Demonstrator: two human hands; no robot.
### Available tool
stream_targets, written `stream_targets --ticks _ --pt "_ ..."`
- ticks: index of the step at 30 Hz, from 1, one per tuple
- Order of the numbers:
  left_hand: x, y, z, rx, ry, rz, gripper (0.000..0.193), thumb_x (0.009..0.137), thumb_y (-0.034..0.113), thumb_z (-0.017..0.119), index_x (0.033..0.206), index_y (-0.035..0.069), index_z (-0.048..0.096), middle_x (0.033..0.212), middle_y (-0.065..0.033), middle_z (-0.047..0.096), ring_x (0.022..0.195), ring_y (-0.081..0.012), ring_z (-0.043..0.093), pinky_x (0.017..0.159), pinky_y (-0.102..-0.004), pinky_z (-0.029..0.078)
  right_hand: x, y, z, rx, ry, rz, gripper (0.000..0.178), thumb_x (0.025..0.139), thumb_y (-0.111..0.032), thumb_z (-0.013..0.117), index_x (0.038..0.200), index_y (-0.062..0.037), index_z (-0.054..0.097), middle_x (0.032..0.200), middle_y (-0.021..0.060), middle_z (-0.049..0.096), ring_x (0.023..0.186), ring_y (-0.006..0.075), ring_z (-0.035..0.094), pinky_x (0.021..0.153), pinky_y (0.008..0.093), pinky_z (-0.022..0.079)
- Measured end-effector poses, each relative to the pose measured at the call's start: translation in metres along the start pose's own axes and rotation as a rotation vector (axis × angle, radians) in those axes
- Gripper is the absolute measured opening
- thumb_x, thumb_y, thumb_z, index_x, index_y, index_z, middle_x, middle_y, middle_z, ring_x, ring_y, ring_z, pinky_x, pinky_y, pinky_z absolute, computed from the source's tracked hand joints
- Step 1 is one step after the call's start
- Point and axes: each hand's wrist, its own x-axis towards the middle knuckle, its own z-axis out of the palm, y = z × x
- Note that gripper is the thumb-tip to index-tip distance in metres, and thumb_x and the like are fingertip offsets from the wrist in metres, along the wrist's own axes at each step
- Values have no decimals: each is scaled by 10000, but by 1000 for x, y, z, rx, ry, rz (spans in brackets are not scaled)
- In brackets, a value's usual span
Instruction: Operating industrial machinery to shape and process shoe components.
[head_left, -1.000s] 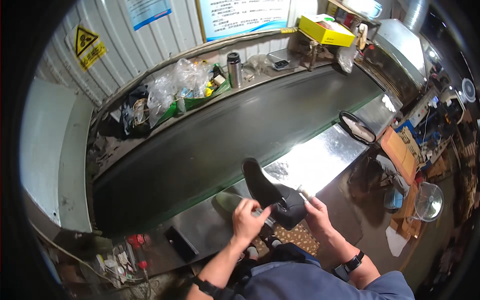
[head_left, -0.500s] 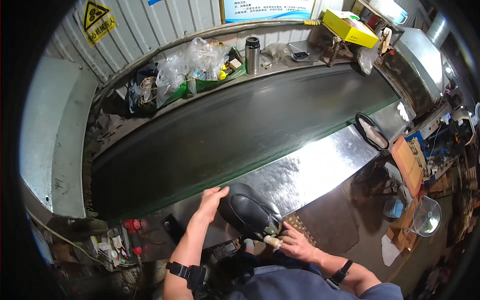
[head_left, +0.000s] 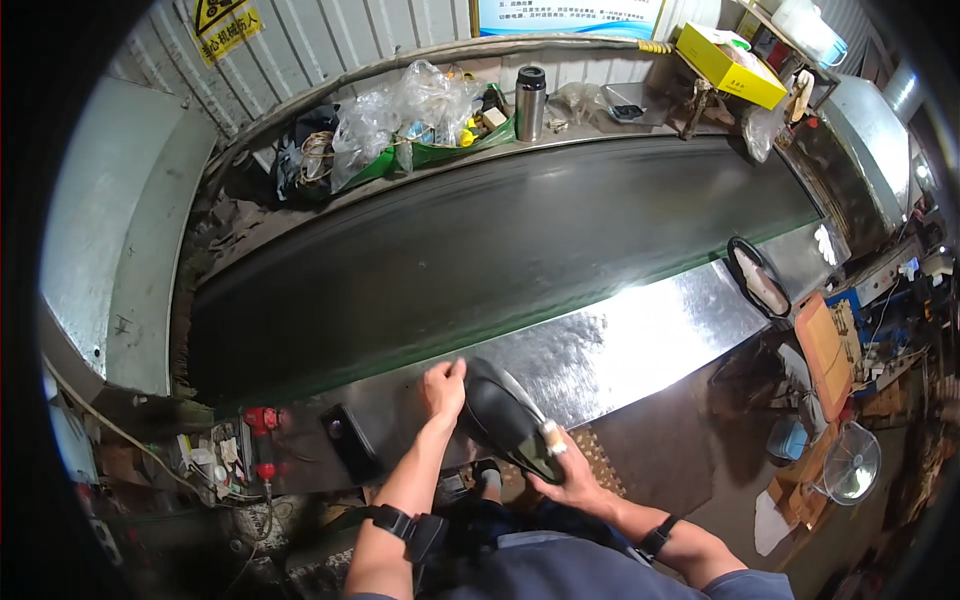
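Black shoe (head_left: pixel 497 408) in right fingers (head_left: pixel 552 437); far end beside left fingers (head_left: pixel 457 369).

A long, dark belt (head_left: pixel 520 240) runs across the middle. On the ledge behind it, a shiny silver bottle (head_left: pixel 530 110) stands up next to a messy pile of see-through plastic bags (head_left: pixel 425 105). A bright yellow box (head_left: pixel 735 75) sits at the far right. A yellow sign (head_left: pixel 230 38) is on the bumpy metal wall (head_left: pixel 330 50). A red tool (head_left: pixel 262 420) lies near a flat black thing (head_left: pixel 348 443) on the left. Over on the right, a blue tub (head_left: pixel 788 438) is near an orange board (head_left: pixel 822 355).
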Motion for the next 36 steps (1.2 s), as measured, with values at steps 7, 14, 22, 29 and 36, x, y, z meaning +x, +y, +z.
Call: stream_targets --ticks 7,14,22,29,36 --pt "-56 31 39 173 13 -17 782 704 560 819 1266 87 551 1063 -179 687 1061 -389 654 915 -497 511 -35 16 -37 -84 -125 -75 805 780 -191 817 1435 64 424 1484 318 413 1408 479 389 1178 522 322" --pt "-47 16 29 -76 107 -66 478 716 394 798 1033 48 706 1001 -173 733 980 -352 696 883 -454 535 -26 25 -39 -7 -217 -158 888 791 -213 820 1485 63 340 1516 327 361 1437 460 358 1195 513 282" --pt "-114 2 -85 -308 314 -35 364 714 314 841 914 39 712 807 -87 702 771 -191 670 736 -354 537 77 -25 -7 794 -464 974 890 930 -278 756 1556 66 225 1425 259 500 1252 256 552 1028 359 461" --pt "-257 -72 -224 -331 752 -161 467 731 431 775 973 36 717 924 -190 732 903 -326 715 815 -412 545 56 -202 71 691 -705 449 584 944 -127 728 1460 -34 469 911 56 708 772 124 666 697 247 532" --pt "-442 -198 -312 -740 1206 -280 458 863 434 746 1025 10 680 923 -156 696 898 -263 671 822 -406 503 -48 -312 176 949 -1071 497 266 907 -54 753 1142 20 652 978 93 736 835 142 699 738 277 567"
